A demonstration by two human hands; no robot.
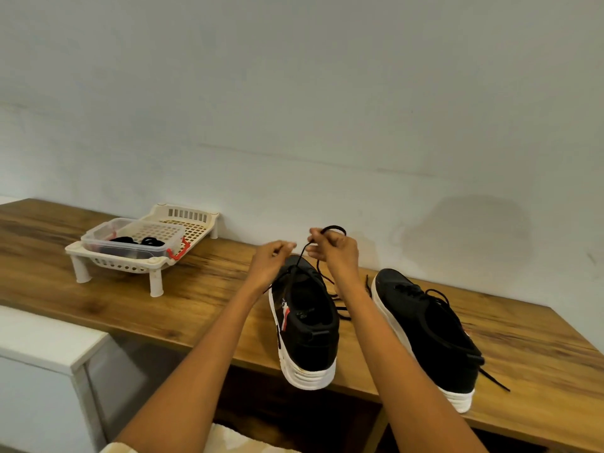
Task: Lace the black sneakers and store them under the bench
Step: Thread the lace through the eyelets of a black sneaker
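Both hands, left hand (273, 256) and right hand (330, 248), pinch the lace (302, 253) above the left sneaker (305, 325) on the bench (163, 299).

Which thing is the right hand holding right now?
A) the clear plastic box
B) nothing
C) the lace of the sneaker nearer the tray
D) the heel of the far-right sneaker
C: the right hand pinches a loop of the black lace that runs down to the left sneaker.

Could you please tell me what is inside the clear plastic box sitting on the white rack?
Coiled black laces show in the clear box; how many, its walls blur.
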